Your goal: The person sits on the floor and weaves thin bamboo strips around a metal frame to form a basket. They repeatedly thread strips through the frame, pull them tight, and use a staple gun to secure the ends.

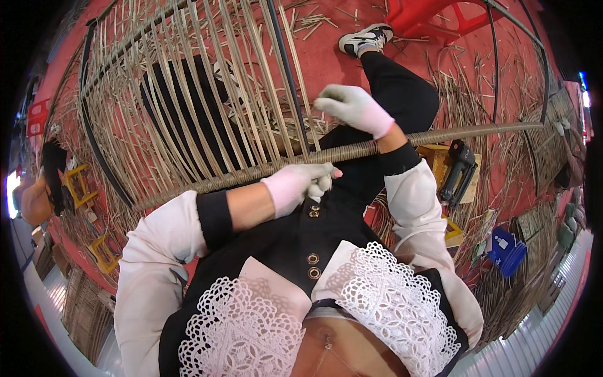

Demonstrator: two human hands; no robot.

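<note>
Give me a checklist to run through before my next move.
1. Gloves on left hand and right hand: ok, both white and pink.
2. Right arm clear of the wrapped rail: not ok, it reaches across it in this view.
3. Strip pinched in the left fingertips: cannot tell.
4. Black staple gun out of both hands: ok, off to the right.
5. Red floor free of loose strips: not ok, many lie scattered.
</note>
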